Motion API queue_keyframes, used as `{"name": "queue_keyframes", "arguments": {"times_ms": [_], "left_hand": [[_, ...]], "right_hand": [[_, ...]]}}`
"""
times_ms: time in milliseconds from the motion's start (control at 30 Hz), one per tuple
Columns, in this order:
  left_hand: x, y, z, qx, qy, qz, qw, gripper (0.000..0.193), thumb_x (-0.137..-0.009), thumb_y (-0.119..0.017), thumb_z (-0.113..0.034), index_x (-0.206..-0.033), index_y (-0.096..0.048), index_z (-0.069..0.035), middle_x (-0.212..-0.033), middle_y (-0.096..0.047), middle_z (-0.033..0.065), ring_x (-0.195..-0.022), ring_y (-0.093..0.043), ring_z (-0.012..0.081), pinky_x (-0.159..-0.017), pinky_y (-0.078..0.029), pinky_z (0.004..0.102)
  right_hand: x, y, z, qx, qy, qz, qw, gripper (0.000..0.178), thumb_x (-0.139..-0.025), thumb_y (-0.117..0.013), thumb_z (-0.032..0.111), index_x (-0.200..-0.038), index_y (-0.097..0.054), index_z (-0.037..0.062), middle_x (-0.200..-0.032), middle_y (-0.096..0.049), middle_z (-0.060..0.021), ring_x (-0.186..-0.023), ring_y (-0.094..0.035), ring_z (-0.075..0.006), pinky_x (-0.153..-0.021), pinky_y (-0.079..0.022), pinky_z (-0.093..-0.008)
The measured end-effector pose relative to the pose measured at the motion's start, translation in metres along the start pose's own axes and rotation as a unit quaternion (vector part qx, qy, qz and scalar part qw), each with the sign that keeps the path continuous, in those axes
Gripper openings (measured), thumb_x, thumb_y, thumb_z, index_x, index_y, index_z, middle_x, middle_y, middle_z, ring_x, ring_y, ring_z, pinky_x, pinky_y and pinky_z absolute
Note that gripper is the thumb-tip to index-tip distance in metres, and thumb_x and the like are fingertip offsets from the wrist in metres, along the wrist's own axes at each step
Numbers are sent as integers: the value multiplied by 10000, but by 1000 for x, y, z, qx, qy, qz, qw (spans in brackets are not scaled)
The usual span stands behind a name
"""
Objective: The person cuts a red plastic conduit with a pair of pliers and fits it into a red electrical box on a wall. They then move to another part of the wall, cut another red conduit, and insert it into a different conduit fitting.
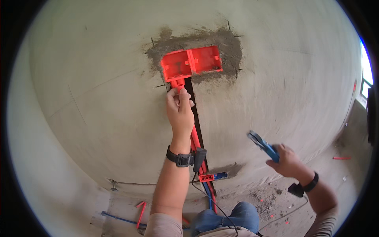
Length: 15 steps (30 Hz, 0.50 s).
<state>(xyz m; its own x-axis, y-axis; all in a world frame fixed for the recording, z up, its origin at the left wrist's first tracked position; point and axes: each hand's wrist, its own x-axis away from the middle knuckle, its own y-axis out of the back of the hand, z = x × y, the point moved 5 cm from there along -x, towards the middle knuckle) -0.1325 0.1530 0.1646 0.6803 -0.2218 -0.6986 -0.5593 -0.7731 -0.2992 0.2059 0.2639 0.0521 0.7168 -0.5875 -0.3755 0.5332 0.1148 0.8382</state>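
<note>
Two joined red electrical boxes (205,59) sit side by side in a patch of rough mortar on the wall. My left hand (181,108) is raised just below the left box, its fingers closed around a short red conduit fitting (179,83) at the box's lower edge. Farther right and lower, my right hand (288,160) grips a blue pipe cutter (265,146) with a grey metal head, held away from the wall. Red conduit (196,138) runs down a dark slot in the wall, partly hidden behind my left hand and wrist.
A smaller red-and-blue box pair (206,177) sits low on the wall. Rubble (272,193) lies on the floor to the right. Red pipe offcuts (141,215) and a blue pipe (118,217) lie at lower left. A cable hangs from my left wristband (181,158).
</note>
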Motion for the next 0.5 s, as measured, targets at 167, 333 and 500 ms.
{"name": "queue_keyframes", "arguments": {"times_ms": [167,333,500], "left_hand": [[2,16,-6,74,-4,-2,997,245,-1007,-547,-247,-1099,-525,-21,-782,-591,36,-581,-513,88,-521,-443,240],[3,8,-5,147,27,9,989,174,-1007,-521,-226,-950,-504,-62,-737,-569,21,-519,-475,79,-458,-387,230],[3,16,1,187,58,32,980,153,-986,-539,-201,-915,-506,-70,-731,-570,23,-521,-474,82,-472,-382,232]], "right_hand": [[-84,66,125,100,111,-42,988,496,-850,-703,291,-1213,-520,7,-1058,-599,-219,-1010,-595,-409,-886,-481,-470],[-140,85,188,223,88,-30,970,484,-877,-659,299,-1212,-516,-19,-1088,-600,-224,-1052,-601,-404,-897,-483,-471],[-158,74,218,316,96,34,943,454,-899,-615,278,-1231,-520,-18,-1172,-593,-218,-1101,-606,-377,-925,-457,-515]]}}
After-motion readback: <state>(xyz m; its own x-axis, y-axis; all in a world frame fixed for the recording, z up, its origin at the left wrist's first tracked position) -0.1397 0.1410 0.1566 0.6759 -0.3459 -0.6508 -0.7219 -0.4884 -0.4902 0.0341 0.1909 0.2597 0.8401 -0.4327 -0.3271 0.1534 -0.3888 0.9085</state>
